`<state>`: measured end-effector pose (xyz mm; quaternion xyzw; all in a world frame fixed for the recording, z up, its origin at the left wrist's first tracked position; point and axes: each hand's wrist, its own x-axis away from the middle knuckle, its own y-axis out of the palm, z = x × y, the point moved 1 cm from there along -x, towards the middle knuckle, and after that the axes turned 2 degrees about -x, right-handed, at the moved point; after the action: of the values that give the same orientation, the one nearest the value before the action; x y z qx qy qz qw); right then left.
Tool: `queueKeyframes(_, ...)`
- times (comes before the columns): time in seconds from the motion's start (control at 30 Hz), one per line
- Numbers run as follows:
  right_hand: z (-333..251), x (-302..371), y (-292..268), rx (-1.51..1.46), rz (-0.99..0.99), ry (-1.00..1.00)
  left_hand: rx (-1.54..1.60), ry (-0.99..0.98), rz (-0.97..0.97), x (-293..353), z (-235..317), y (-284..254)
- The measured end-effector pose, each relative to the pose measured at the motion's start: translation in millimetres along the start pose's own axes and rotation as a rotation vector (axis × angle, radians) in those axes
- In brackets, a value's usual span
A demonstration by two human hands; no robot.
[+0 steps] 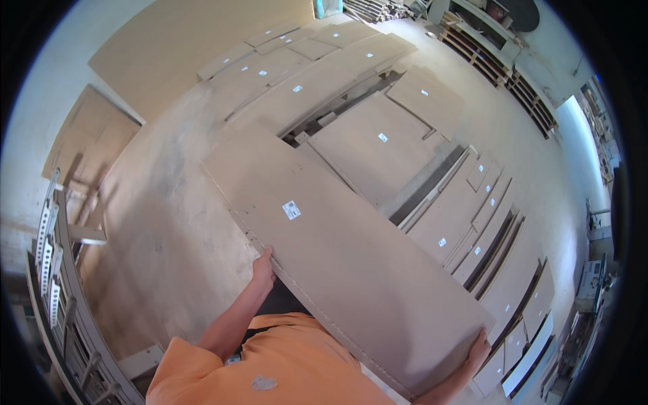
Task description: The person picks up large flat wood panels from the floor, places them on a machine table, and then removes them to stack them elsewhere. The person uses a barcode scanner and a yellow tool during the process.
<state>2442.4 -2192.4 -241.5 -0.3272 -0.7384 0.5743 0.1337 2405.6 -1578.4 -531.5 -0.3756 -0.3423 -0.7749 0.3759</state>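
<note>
A long brown board point(364, 250) with a small white label slants across the view in front of my body. My left hand point(264, 268) is closed on its near long edge, the thumb lying on top and the other fingers mostly hidden. At the board's right end, my right hand point(479, 349) grips the short edge, its fingers partly out of sight beneath. Small holes or marks run along the near edge. Beyond the board lie more labelled brown panels, the closest being a wide panel point(371, 142).
Stacked brown panels point(445, 229) cover the floor to the right, with dark gaps between. Further panels point(304, 88) lie at the back. A large sheet point(196, 47) leans on the wall. Wooden pallets point(476, 54) stand back right. A metal rack point(74, 317) is at left.
</note>
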Motion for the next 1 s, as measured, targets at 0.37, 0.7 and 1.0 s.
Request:
queueKeyframes(0.37, -189.6, 223.8, 34.1, -0.011, 0.227, 0.409, -0.346, -0.155, -0.185, -223.6, 204.3, 38.9)
queueKeyframes(0.7, -485.4, 364.5, 231.2, -0.326, 0.342, 0.676, -0.722, -0.008, -0.472, -360.0, 374.6, 197.6)
queueKeyframes(1.0, -693.7, 397.0, 491.4, -1.266, -0.093, 0.916, -1.162, 0.209, -0.592, -398.7, 504.1, 106.1)
